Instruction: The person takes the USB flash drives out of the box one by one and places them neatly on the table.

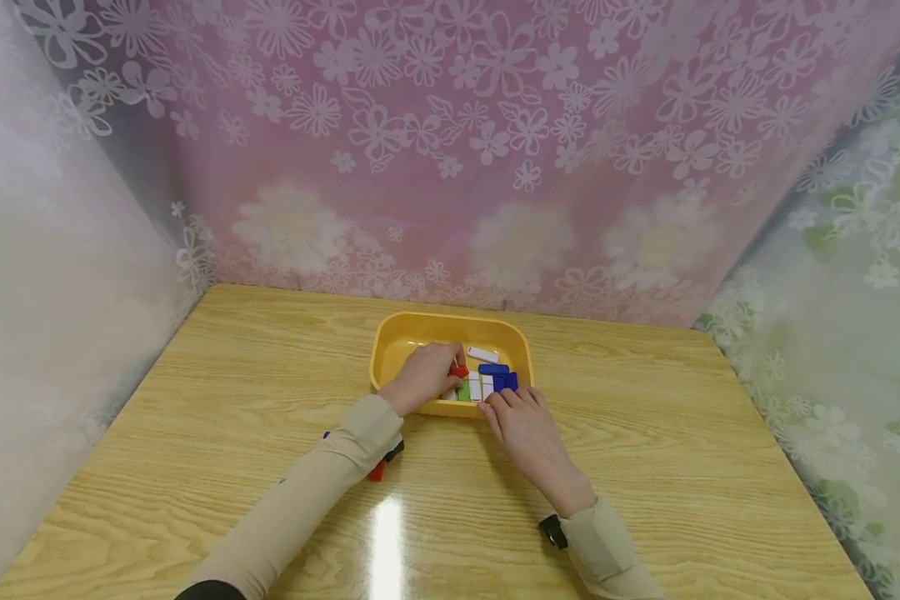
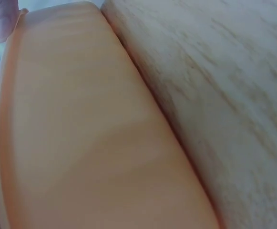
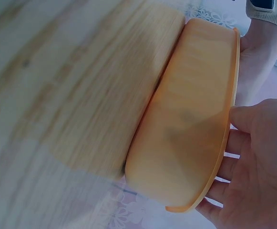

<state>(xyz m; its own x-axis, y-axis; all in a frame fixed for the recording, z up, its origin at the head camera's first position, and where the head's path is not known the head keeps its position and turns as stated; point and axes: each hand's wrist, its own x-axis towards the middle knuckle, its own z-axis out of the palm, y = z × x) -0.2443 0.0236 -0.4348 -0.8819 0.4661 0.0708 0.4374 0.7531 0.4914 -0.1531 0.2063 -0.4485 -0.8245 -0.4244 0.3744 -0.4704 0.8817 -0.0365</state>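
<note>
A yellow plastic bin [image 1: 394, 327] stands near the back of the table. My left hand [image 1: 423, 373] reaches over its front rim and pinches a small red block [image 1: 460, 372] between thumb and fingers. Below that block, along the inside front wall, a green block [image 1: 463, 390] and white blocks [image 1: 475, 387] lie side by side with dark blue blocks [image 1: 506, 382]. Behind them lie a blue block [image 1: 492, 368] and a loose white block [image 1: 483, 355]. At the front right corner my right hand [image 3: 267, 157] holds the bin's rim, thumb at the edge and fingers over it.
Under my left forearm, several pieces lie on the wooden table [image 1: 645, 433], among them a red one [image 1: 377, 472] and a blue one [image 1: 326, 435], mostly hidden by the sleeve. Flowered cloth [image 1: 450, 167] hangs right behind the table and along both sides.
</note>
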